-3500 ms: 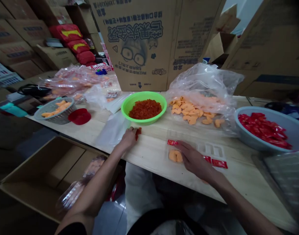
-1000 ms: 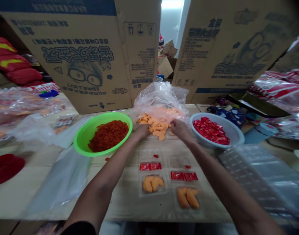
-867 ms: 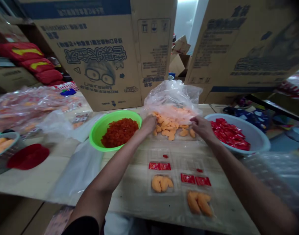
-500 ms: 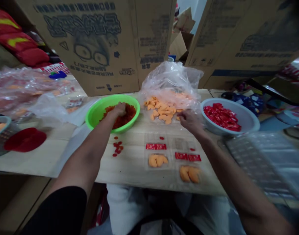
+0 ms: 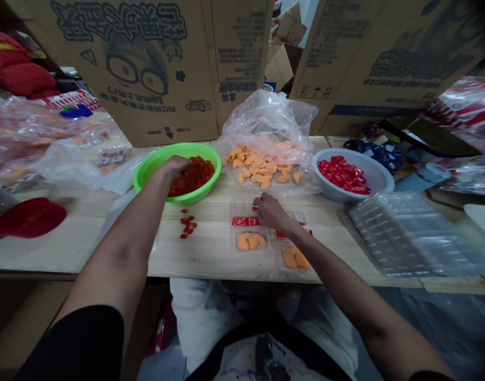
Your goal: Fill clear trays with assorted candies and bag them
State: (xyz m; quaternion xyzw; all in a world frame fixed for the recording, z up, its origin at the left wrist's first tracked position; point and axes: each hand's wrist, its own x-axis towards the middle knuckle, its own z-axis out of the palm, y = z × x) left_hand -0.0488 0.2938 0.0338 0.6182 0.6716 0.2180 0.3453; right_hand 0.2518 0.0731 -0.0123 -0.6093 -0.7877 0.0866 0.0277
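Change since half a second ago: the right hand (image 5: 270,211) has left the orange pieces (image 5: 258,166) at the mouth of the plastic bag (image 5: 266,116). It now sits over the two filled clear trays (image 5: 248,233) near the front edge of the desk (image 5: 210,259). Its fingers are bent down; whether they hold anything cannot be told. The left hand (image 5: 173,166) remains in the green bowl (image 5: 147,177), fingers curled into the red pieces (image 5: 195,174); grip not discernible.

Spilled red bits (image 5: 187,225) lie between bowl and front edge. A grey bowl (image 5: 379,180) of red sachets (image 5: 341,174) stands right of the bag, and a stack of empty trays (image 5: 409,233) lies toward the right front. Cardboard boxes (image 5: 147,106) wall the back edge. Bare desk runs left of the spilled bits to a red lid (image 5: 28,217).
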